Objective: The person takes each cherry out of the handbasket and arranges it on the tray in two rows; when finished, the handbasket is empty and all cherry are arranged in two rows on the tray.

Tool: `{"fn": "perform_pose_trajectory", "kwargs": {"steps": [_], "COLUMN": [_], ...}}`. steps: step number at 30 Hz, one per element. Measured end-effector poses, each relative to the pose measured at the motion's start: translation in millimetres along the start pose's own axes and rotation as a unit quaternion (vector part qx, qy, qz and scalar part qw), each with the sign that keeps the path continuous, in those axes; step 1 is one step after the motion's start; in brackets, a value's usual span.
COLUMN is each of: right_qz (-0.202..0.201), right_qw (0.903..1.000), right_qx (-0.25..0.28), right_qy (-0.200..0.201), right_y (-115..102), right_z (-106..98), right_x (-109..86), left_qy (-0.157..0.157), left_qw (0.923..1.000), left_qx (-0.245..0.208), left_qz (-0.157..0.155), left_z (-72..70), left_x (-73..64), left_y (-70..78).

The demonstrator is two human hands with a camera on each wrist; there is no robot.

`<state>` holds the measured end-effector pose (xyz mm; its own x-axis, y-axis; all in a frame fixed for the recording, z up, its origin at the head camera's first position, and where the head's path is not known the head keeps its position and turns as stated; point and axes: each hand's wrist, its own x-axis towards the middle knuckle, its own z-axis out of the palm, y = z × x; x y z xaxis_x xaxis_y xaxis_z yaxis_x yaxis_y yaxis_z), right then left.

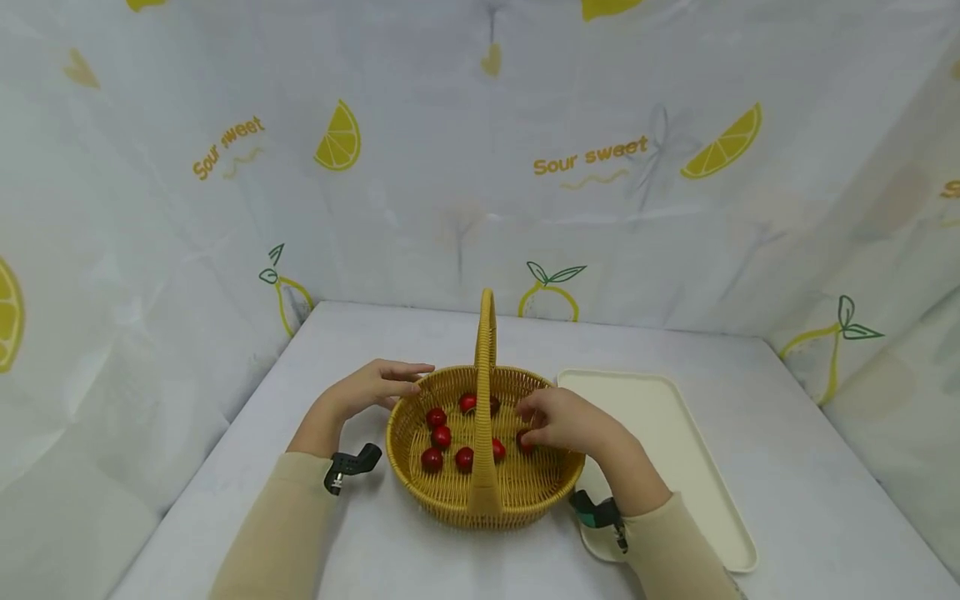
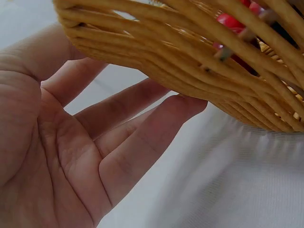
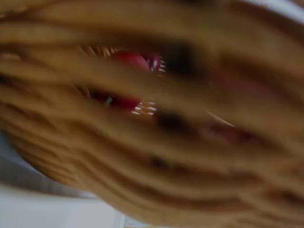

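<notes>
A yellow-brown wicker basket [image 1: 442, 500] with a tall arched handle [image 1: 483, 442] stands on the white table. Several small, round, shiny red fruits [image 1: 441, 437] lie inside, mostly left of and behind the handle. My left hand [image 1: 367, 387] is at the basket's left rim; in the left wrist view its fairly straight fingers [image 2: 142, 130] touch the outside of the weave. Reaching over the right rim, my right hand [image 1: 566, 419] pinches a red fruit [image 1: 522, 442], partly hidden by the fingers. Blurred weave [image 3: 142, 166] fills the right wrist view, with red fruits [image 3: 126, 102] showing through gaps.
A cream rectangular tray [image 1: 693, 467] lies right of the basket, partly beneath my right forearm. Behind the table [image 1: 405, 329] hangs a white cloth [image 1: 450, 192] printed with lemons and lettering. Each wrist wears a black camera mount [image 1: 352, 467].
</notes>
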<state>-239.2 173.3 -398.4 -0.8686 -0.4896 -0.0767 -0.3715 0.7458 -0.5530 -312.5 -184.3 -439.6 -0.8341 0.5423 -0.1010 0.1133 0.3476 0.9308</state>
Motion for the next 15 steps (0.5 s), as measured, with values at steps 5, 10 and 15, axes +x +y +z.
{"fn": "perform_pose_trajectory", "kwargs": {"steps": [5, 10, 15], "right_qz": [0.002, -0.007, -0.013], "right_qw": [0.9927, 0.979, 0.9831], "right_qx": [-0.12, -0.204, -0.182], "right_qy": [0.0, 0.01, 0.016], "right_y": [-7, -8, -5], "right_z": [13, 24, 25], "right_x": [4.3, 8.1, 9.0], "left_qy": [-0.004, -0.009, -0.011], "left_qw": [0.9999, 0.9998, 0.9999], "left_qx": [-0.015, -0.016, -0.009], "left_qz": [-0.002, -0.004, -0.007], "left_z": [-1.2, -1.1, 0.7], "left_x": [0.9, 1.3, 1.1], "left_y": [1.4, 2.0, 1.1]}}
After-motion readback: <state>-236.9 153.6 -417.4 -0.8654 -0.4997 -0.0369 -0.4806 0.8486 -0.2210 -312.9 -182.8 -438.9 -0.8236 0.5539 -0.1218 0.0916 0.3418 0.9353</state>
